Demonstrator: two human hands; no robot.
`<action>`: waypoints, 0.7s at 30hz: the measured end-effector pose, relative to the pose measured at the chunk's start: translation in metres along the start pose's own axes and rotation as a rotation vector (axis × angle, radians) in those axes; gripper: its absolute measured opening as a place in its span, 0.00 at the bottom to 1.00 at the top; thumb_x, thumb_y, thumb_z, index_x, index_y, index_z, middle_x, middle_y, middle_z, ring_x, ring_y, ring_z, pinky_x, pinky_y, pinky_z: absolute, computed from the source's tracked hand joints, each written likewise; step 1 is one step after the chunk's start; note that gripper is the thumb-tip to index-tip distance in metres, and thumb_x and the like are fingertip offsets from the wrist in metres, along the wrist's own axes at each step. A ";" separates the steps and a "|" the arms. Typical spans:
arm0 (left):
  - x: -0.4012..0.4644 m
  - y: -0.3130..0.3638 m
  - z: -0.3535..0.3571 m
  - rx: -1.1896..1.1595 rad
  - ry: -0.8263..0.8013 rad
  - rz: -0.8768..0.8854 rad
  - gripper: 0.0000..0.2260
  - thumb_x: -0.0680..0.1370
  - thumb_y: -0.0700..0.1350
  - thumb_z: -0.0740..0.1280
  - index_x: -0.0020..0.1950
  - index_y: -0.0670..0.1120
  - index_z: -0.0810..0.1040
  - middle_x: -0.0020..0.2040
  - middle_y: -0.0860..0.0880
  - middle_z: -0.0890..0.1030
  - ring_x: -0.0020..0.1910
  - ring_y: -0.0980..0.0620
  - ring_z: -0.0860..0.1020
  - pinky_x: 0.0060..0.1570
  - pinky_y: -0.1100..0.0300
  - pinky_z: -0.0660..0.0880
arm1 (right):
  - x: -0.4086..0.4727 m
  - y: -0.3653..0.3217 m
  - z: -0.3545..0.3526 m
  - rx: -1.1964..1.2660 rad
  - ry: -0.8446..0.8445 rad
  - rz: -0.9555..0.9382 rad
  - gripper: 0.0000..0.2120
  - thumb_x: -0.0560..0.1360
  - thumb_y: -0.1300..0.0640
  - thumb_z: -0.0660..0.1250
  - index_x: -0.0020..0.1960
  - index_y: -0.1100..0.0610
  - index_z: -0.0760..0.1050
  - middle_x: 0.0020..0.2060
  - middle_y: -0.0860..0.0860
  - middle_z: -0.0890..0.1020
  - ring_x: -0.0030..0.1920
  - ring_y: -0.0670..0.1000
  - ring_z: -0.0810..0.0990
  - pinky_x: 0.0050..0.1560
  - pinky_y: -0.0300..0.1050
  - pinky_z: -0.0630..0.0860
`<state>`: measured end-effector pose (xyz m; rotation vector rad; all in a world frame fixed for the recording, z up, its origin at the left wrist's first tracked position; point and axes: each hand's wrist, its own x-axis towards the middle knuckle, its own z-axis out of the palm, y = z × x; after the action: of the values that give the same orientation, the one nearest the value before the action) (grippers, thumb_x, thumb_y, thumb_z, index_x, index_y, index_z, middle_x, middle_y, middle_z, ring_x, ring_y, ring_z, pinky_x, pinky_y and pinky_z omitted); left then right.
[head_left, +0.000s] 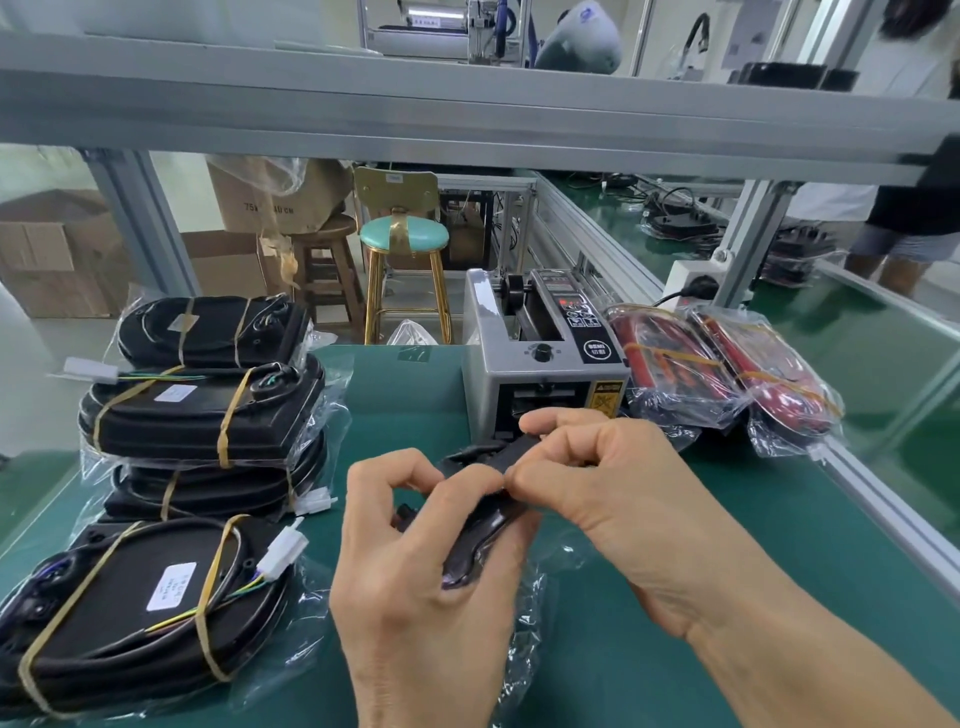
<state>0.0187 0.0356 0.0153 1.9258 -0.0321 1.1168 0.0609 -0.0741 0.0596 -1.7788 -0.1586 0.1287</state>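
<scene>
A black glossy part in a clear plastic bag is held above the green bench mat. My left hand grips it from below and the left, thumb and fingers curled round it. My right hand pinches the part's upper end, where a strip of black material sticks out. Both hands sit just in front of the grey tape dispenser machine.
Several bagged black parts bound with rubber bands are stacked at the left. Two bagged red parts lie right of the machine. An aluminium rail borders the mat on the right. Stools and cardboard boxes stand behind the bench.
</scene>
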 end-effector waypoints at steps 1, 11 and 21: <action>0.000 0.000 0.000 0.004 -0.005 0.003 0.09 0.63 0.46 0.77 0.42 0.52 0.84 0.45 0.52 0.70 0.32 0.46 0.77 0.31 0.54 0.76 | -0.001 0.000 0.000 -0.006 0.016 -0.005 0.03 0.60 0.58 0.73 0.27 0.54 0.82 0.47 0.40 0.79 0.48 0.27 0.74 0.42 0.31 0.69; 0.002 -0.001 0.000 0.029 0.000 0.022 0.10 0.65 0.51 0.74 0.40 0.46 0.83 0.43 0.51 0.73 0.37 0.53 0.76 0.34 0.56 0.75 | 0.001 0.009 0.003 0.098 -0.020 0.056 0.14 0.67 0.57 0.74 0.50 0.47 0.78 0.47 0.46 0.82 0.44 0.40 0.80 0.43 0.32 0.73; 0.010 -0.027 -0.017 -0.425 0.112 -0.371 0.18 0.53 0.58 0.82 0.39 0.55 0.86 0.45 0.53 0.78 0.39 0.60 0.79 0.40 0.72 0.75 | -0.002 0.059 -0.036 0.071 -0.398 -0.019 0.43 0.60 0.47 0.78 0.70 0.39 0.61 0.64 0.34 0.73 0.65 0.32 0.69 0.64 0.32 0.66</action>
<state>0.0242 0.0681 0.0073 1.4180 0.1348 0.8814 0.0674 -0.1218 0.0091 -1.6636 -0.4508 0.4697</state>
